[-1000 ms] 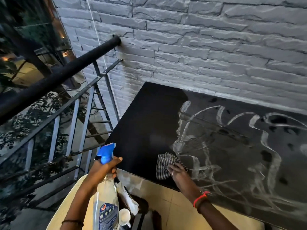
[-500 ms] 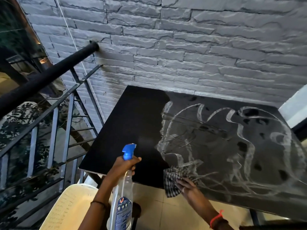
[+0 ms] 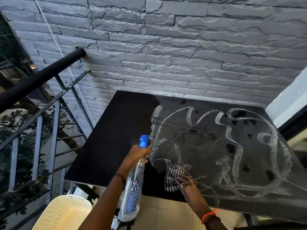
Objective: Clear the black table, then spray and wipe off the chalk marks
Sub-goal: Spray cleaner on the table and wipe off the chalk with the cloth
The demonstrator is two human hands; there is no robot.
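Gripping the bottle point(image 3: 132, 188) by its neck, your left hand point(image 3: 138, 152) has its fingers wrapped just under the blue spray head point(image 3: 144, 140). The bottle's long axis runs from its base, low near you, up and away toward the desk point(image 3: 116, 138), leaning slightly right at the top. The nozzle faces right, toward the chalk point(image 3: 232, 146). It hangs over the desk's near left edge without touching the top. Its body is clear plastic with a blue label carrying a small red and white logo, and the print is too small to read. Your right hand point(image 3: 186, 184) lies flat, fingers straight and together, pressing a black-and-white checked cloth point(image 3: 172, 176) onto the desk near its front edge, just right of the bottle. The cloth is crumpled, with part of it sticking out to the left of your fingers. You can see that the desk's left part is clean, deep black, while the middle and right are greyed with smeared white chalk loops and dark wet spots. The border between the two runs roughly front to back, past the spray head. None of the chalk forms writing that you could read. A ring point(image 3: 182, 185) sits on one right finger and a red band point(image 3: 209, 215) on that wrist. A grey stone wall point(image 3: 182, 55) backs the desk, a black railing point(image 3: 41, 77) stands to its left, and a cream chair point(image 3: 66, 211) is below the left forearm.
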